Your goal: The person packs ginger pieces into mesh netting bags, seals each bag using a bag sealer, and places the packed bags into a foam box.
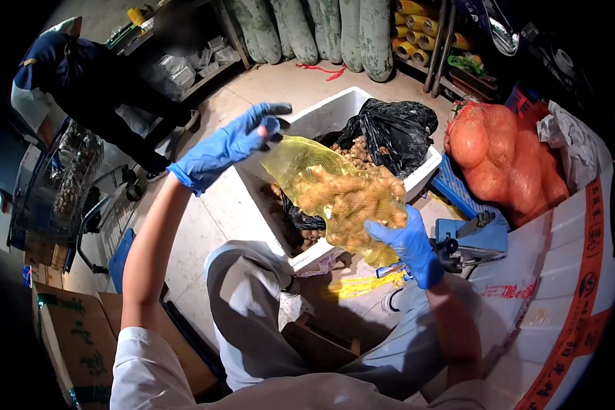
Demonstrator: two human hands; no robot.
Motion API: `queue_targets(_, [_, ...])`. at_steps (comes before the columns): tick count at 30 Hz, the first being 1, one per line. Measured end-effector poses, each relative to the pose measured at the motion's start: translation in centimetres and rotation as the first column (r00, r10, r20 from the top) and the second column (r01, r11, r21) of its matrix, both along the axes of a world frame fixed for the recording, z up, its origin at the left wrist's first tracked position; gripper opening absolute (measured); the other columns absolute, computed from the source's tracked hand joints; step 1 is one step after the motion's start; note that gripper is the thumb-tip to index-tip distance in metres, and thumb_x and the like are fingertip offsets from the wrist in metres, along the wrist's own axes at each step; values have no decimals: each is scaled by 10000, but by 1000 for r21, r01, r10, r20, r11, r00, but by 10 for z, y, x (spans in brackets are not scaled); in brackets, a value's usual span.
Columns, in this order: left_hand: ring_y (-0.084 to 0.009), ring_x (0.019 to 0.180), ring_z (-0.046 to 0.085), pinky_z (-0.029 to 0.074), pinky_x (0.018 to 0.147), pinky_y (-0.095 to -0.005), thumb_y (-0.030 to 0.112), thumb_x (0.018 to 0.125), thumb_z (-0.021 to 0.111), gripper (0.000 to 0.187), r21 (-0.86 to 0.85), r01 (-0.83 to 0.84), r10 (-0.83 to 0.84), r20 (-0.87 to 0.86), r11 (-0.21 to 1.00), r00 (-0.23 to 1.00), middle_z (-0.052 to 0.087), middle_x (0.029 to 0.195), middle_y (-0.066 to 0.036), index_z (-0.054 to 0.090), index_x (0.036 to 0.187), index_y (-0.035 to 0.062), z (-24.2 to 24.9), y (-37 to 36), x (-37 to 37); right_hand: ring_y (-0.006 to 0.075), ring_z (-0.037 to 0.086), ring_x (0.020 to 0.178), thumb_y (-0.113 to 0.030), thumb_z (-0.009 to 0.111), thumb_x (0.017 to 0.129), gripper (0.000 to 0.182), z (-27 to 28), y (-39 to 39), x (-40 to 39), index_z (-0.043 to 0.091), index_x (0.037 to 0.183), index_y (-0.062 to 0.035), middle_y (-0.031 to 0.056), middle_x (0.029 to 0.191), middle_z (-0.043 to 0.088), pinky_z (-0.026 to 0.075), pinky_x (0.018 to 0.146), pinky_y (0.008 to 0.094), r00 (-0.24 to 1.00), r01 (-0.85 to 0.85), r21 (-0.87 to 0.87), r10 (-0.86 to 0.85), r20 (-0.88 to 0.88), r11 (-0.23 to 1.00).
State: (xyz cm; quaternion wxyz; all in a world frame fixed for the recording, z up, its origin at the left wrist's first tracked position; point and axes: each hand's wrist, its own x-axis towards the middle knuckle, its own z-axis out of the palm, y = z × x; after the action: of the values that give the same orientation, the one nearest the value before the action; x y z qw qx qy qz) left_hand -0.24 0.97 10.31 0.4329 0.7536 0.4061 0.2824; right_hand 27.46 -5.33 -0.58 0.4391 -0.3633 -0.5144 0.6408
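Note:
A yellow mesh bag point(352, 198) filled with ginger slants over a white foam box point(242, 179). My right hand point(413, 246), in a blue glove, grips the bag's lower right side, its thumb pressed on the mesh. Up at the bag's slack upper left end is my left hand point(236, 145), also gloved in blue. Its fingers stretch out to the right with a gap above the thumb, close over the mesh edge. More ginger point(355, 152) lies in the box beside a crumpled black plastic bag point(398, 133). The held bag hides part of the box.
Orange net sacks point(502, 154) stand at the right, near a blue scale-like device point(482, 239). Yellow straps point(362, 285) lie on the floor. Cardboard boxes point(72, 342) and a wire cart point(61, 181) are left. Another person point(82, 75) bends over at the upper left. Winter melons point(290, 31) line the back.

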Motion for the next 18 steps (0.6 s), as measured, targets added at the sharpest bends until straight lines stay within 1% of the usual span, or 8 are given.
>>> queue_targets(2, [-136, 1040, 398, 339, 874, -308, 591, 644, 568, 823, -82, 18, -23, -61, 996, 998, 431, 1130, -54, 338, 1226, 56, -10, -7, 7, 78, 539, 776, -89, 649, 696, 320, -2, -1, -1, 536, 982, -2, 32, 879, 587, 445, 708, 217, 1000, 21, -26, -22, -14, 999])
queue_targets(4, [-69, 799, 473, 387, 735, -203, 266, 740, 611, 453, -212, -65, 76, 44, 975, 996, 524, 962, -25, 470, 1101, 33, -1, -32, 32, 80, 538, 784, -89, 649, 695, 323, -3, -1, -1, 534, 985, -1, 35, 886, 585, 446, 711, 219, 999, 25, -18, -24, 24, 1000])
queue_targets(6, [-28, 630, 466, 372, 575, -149, 133, 770, 571, 201, -205, -209, 184, -134, 956, 974, 572, 783, 8, 557, 945, 35, 2, -26, 27, 83, 538, 792, -88, 649, 695, 327, 1, -1, -1, 533, 987, 1, 38, 893, 584, 446, 714, 221, 998, 36, -13, -35, 56, 999])
queue_targets(11, [-96, 609, 528, 411, 569, -191, 19, 745, 537, 64, 256, -294, 255, 178, 921, 951, 589, 735, -12, 564, 802, 10, 0, -37, 36, 96, 542, 812, -65, 657, 676, 379, 19, -6, -1, 512, 1019, 3, 44, 917, 576, 446, 737, 233, 996, -85, -109, 82, -37, 990])
queue_targets(13, [-165, 645, 565, 435, 618, -221, -39, 704, 512, 126, 742, 5, 328, -302, 671, 895, 588, 745, -62, 549, 812, 13, 23, -52, 46, 105, 538, 831, -54, 660, 670, 409, 16, -3, -2, 497, 1041, 2, 48, 945, 566, 441, 751, 233, 989, -126, -129, 114, -99, 984])
queue_targets(16, [-187, 571, 543, 418, 522, -258, 12, 664, 566, 157, 930, 154, 461, -304, 334, 834, 543, 686, -83, 540, 812, 57, 30, -76, 67, 130, 513, 912, -24, 679, 635, 537, 2, 6, 1, 441, 1116, -16, 67, 1025, 531, 419, 803, 241, 957, -245, -98, 224, -184, 965])
queue_targets(17, [-200, 529, 509, 389, 484, -288, 82, 668, 603, 139, 827, 206, 328, -418, 523, 847, 508, 623, -57, 540, 791, 66, 37, -69, 70, 134, 498, 939, -39, 695, 622, 582, 4, 7, 1, 422, 1136, -22, 70, 1039, 521, 412, 814, 249, 898, -388, -60, 362, -251, 920])
queue_targets(18, [-197, 501, 496, 375, 456, -295, 110, 666, 610, 135, 837, 263, 365, -463, 480, 808, 485, 595, -47, 535, 772, 70, 41, -72, 71, 138, 483, 966, -53, 710, 608, 627, 5, 8, 2, 403, 1155, -29, 73, 1053, 511, 405, 824, 256, 813, -520, -8, 492, -311, 854])
